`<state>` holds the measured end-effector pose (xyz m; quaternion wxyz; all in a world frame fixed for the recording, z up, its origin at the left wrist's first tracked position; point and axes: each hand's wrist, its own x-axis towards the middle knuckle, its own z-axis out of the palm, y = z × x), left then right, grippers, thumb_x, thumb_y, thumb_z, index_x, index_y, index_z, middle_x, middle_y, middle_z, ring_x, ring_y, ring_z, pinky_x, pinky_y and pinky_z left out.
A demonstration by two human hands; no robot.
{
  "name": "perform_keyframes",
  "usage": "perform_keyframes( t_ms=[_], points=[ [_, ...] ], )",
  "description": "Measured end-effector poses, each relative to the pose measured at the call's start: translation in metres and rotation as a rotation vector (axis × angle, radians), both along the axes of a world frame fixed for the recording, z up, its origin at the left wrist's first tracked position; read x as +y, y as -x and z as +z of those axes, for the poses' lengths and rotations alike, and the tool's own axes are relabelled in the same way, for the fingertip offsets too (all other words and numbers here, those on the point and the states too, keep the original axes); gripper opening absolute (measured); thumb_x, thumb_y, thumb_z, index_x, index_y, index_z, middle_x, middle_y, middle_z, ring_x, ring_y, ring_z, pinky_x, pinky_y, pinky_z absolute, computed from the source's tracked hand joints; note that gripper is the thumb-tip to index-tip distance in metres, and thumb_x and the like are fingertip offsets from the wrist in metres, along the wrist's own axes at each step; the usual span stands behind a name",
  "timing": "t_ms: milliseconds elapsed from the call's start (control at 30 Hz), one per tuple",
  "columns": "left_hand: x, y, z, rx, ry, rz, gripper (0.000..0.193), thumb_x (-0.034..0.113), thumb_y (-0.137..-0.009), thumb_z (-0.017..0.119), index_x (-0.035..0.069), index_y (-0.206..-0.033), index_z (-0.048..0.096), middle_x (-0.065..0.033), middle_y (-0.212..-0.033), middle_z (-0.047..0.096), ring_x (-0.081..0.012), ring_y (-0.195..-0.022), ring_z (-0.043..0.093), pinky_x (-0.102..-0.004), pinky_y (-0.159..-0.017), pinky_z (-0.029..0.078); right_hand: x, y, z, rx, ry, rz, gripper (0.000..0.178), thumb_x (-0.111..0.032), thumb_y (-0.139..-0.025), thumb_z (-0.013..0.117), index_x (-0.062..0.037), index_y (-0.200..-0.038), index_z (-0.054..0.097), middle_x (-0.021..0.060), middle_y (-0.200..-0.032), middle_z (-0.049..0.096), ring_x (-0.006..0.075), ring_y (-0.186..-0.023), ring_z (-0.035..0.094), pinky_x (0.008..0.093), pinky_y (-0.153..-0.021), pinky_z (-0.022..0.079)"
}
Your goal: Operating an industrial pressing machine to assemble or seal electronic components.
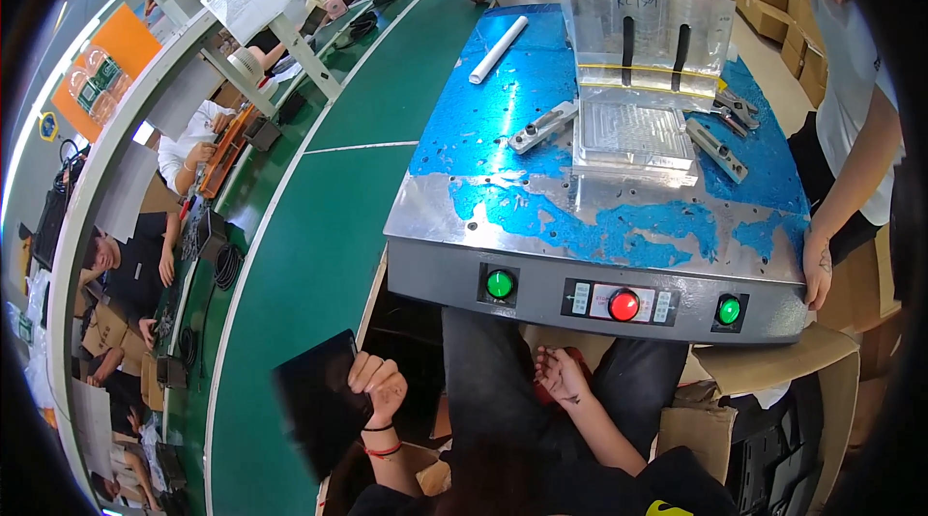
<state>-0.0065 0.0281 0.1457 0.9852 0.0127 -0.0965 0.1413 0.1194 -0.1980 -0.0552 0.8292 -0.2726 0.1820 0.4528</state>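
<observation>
A flat black panel (319, 405) is in my left hand (379, 386), tilted over the edge of the green conveyor at the lower left. The fingers of that hand are closed on the panel's right edge. My right hand (563, 379) rests at my lap between my thighs with its fingers curled in; whether it holds anything is hidden. A small red patch (582, 358) shows beside it, too little of it to name. Above my knees stands a press machine with a green button (500, 284) at left, a red button (623, 304) in the middle and another green button (729, 310) at right.
A clear ribbed block (638, 137) sits under the press head, between metal clamps (543, 128). A white roll (499, 50) lies on the blue-coated machine table (454, 144). A person's hand (818, 270) touches its right corner. Black parts fill a carton (812, 361) at lower right.
</observation>
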Motion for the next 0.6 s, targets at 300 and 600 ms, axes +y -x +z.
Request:
perform_keyframes(
  t_ms=[300,600],
  points=[
    [-0.012,0.002,0.025,1.002,-1.020,0.407,0.031,0.028,-0.093,0.048,0.003,-0.077,0.057,-0.0009,-0.074,0.059,-0.0078,-0.065,0.049,-0.0229,-0.059,0.038,0.000,0.002,0.006,-0.017,0.038,0.011,0.026,-0.025,-0.091,0.045,-0.0040,-0.101,0.056,0.0038,-0.085,0.057,0.0153,-0.078,0.054,0.0260,-0.073,0.044],
    [0.009,0.011,0.011,0.915,-1.236,0.170,0.028,0.025,-0.092,0.050,-0.001,-0.092,0.061,-0.0060,-0.086,0.065,-0.0140,-0.074,0.059,-0.0248,-0.067,0.046,0.000,0.002,0.003,-0.058,0.031,0.027,0.025,-0.026,-0.091,0.045,-0.0053,-0.101,0.056,0.0029,-0.085,0.057,0.0152,-0.081,0.054,0.0259,-0.074,0.044]
  ],
)
